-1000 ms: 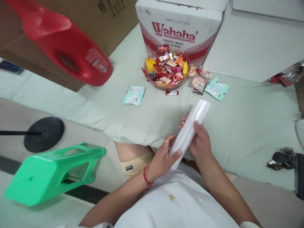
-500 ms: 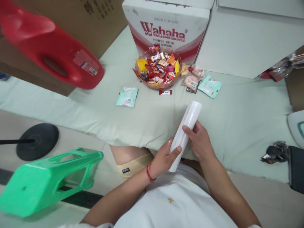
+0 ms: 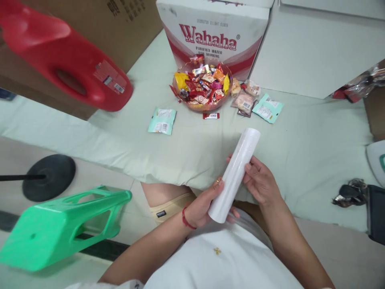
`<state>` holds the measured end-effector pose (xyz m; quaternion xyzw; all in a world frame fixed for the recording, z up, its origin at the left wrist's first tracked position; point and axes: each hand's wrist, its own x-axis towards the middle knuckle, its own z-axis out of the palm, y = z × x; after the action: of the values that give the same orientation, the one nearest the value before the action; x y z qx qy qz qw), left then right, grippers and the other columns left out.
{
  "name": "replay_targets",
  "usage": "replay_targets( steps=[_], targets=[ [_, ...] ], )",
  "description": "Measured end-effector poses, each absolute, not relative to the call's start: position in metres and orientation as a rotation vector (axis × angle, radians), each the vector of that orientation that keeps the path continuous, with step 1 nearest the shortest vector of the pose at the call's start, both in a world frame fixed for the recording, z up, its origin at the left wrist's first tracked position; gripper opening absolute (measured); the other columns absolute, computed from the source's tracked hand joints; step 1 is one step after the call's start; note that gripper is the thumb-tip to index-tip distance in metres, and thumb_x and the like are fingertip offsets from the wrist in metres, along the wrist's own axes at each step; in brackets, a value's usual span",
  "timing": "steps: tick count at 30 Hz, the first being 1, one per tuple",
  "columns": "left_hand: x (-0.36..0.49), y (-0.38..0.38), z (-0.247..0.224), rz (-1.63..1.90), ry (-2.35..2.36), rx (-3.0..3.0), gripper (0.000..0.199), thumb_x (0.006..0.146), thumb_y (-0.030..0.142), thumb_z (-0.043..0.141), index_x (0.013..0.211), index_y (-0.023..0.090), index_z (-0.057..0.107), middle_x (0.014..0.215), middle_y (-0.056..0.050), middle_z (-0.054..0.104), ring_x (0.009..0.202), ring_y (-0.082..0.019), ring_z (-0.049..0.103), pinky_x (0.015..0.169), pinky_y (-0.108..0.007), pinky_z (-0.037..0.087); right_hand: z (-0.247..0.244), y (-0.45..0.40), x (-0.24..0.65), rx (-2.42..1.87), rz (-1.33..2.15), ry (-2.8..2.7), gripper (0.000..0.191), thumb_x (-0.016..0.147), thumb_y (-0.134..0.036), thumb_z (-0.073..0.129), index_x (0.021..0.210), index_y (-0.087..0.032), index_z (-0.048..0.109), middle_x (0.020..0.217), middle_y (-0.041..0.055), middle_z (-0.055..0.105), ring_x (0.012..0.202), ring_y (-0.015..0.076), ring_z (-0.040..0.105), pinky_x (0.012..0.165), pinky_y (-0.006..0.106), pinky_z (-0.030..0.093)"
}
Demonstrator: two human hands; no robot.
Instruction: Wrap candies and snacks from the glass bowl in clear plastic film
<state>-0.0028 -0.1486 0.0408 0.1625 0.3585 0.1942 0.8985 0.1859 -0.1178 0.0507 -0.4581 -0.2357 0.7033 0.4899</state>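
A white roll of plastic film [image 3: 236,176] is held at a slant above my lap, its upper end over the cloth-covered table. My left hand [image 3: 207,202], with a ring and a red string bracelet, cradles its lower part from the left; some of its fingers pass underneath. On the other side my right hand [image 3: 261,180] grips the roll around its middle, thumb on the near face and fingertips showing past the far edge. Beyond the roll lie a small red-and-white packet [image 3: 211,116] and a glass bowl [image 3: 204,107] heaped with wrapped sweets.
Behind the bowl stands a Wahaha carton [image 3: 210,40]. Mint-green packets [image 3: 162,120] flank the bowl on the pale tablecloth [image 3: 120,152]. A red jug [image 3: 99,86] is at upper left, a green plastic stool [image 3: 45,233] on the floor at left. Dark keys-like items [image 3: 350,193] lie at right.
Both thumbs have shifted from across the roll's face toward its sides, leaving more of it exposed. The roll has turned slightly in my hands, and the view has moved a little.
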Motion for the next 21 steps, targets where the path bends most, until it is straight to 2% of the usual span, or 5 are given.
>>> replay_targets(
  steps=[5, 10, 14, 17, 21],
  targets=[
    [0.004, -0.147, 0.048, 0.522, 0.985, 0.694, 0.068, 0.094, 0.080, 0.039, 0.112, 0.019, 0.060, 0.071, -0.003, 0.065, 0.050, -0.017, 0.061, 0.046, -0.029, 0.046, 0.045, -0.118, 0.171, -1.231, 1.641, -0.534, 0.059, 0.081, -0.073, 0.070, 0.108, -0.020, 0.071, 0.117, 0.0131, 0.076, 0.109, 0.0326, 0.070, 0.087, 0.045, 0.059],
    [0.010, -0.149, 0.045, 0.610, 1.134, 0.943, 0.061, 0.098, 0.074, 0.040, 0.122, 0.021, 0.061, 0.068, -0.001, 0.062, 0.049, -0.016, 0.056, 0.045, -0.030, 0.043, 0.040, -0.116, 0.163, -1.408, 1.553, -0.581, 0.051, 0.071, -0.059, 0.087, 0.099, -0.020, 0.069, 0.096, 0.0078, 0.077, 0.088, 0.0259, 0.071, 0.081, 0.040, 0.057],
    [0.006, -0.149, 0.041, 0.539, 1.025, 0.733, 0.057, 0.098, 0.074, 0.037, 0.104, 0.023, 0.060, 0.060, 0.000, 0.060, 0.046, -0.018, 0.058, 0.044, -0.030, 0.042, 0.040, -0.118, 0.177, -1.288, 1.679, -0.526, 0.051, 0.069, -0.057, 0.089, 0.099, -0.020, 0.070, 0.099, 0.0077, 0.076, 0.092, 0.0255, 0.070, 0.086, 0.040, 0.058],
    [0.005, -0.149, 0.039, 0.517, 0.997, 0.620, 0.060, 0.095, 0.079, 0.037, 0.094, 0.023, 0.059, 0.065, -0.004, 0.064, 0.048, -0.019, 0.061, 0.045, -0.031, 0.044, 0.041, -0.123, 0.186, -1.213, 1.745, -0.534, 0.051, 0.072, -0.055, 0.088, 0.105, -0.020, 0.072, 0.106, 0.0089, 0.076, 0.097, 0.0260, 0.070, 0.089, 0.042, 0.058],
    [0.010, -0.151, 0.042, 0.557, 1.076, 0.692, 0.063, 0.097, 0.078, 0.035, 0.109, 0.022, 0.062, 0.062, -0.002, 0.061, 0.047, -0.019, 0.059, 0.044, -0.031, 0.044, 0.040, -0.130, 0.179, -1.232, 1.717, -0.559, 0.055, 0.076, -0.067, 0.079, 0.104, -0.021, 0.072, 0.107, 0.0102, 0.076, 0.100, 0.0287, 0.069, 0.090, 0.044, 0.057]
  ],
)
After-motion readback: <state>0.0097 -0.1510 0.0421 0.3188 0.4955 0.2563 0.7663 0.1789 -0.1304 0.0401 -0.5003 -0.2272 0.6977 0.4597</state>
